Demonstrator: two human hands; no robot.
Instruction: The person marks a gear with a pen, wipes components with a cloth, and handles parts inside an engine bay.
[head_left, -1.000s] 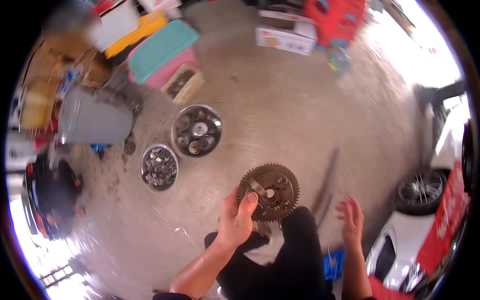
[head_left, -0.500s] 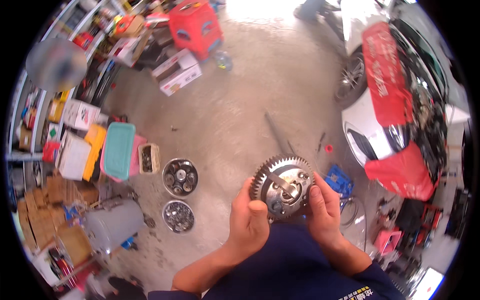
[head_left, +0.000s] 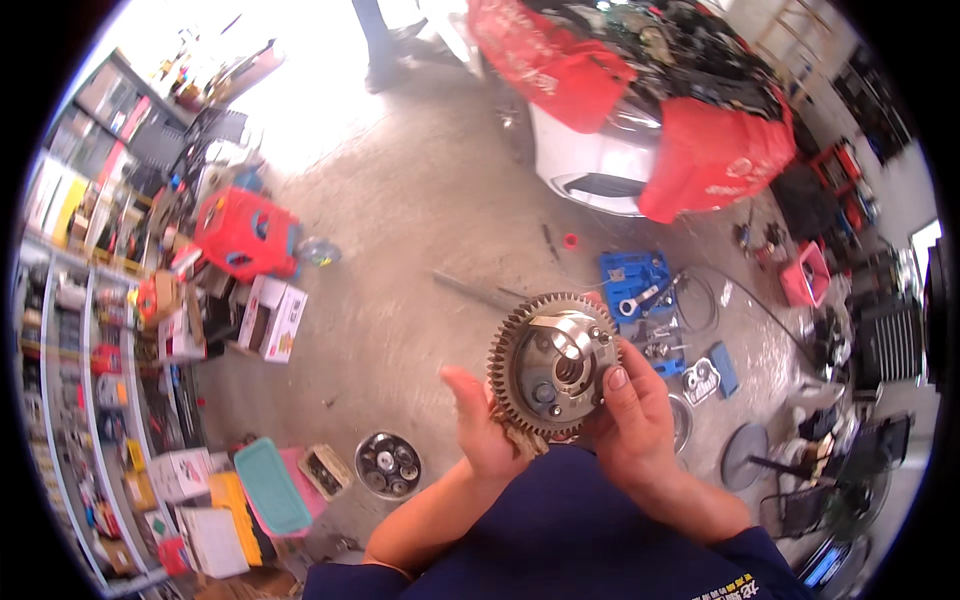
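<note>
A toothed metal gear (head_left: pixel 548 395), with a bright curved strip and bolts on its face, is raised in front of my dark shirt. My right hand (head_left: pixel 634 422) grips its right side, thumb on the face. My left hand (head_left: pixel 483 435) is at the lower left, thumb lifted clear of the face, other fingers hidden behind it. A brown crumpled piece (head_left: pixel 522 432), perhaps cloth, lies between that palm and the gear's rim.
A white car (head_left: pixel 590 170) with red covers stands ahead. Blue tool cases (head_left: pixel 630 275) and a hose (head_left: pixel 712 305) lie right. Metal shelving (head_left: pixel 90 420), a red stool (head_left: pixel 240 225), boxes (head_left: pixel 268 320) and a bowl of parts (head_left: pixel 388 465) are left. A person's leg (head_left: pixel 378 50) shows far ahead.
My view has swung right toward the car. My right hand has come onto the gear. My left thumb has moved outward from it, and the brown piece now shows under the rim.
</note>
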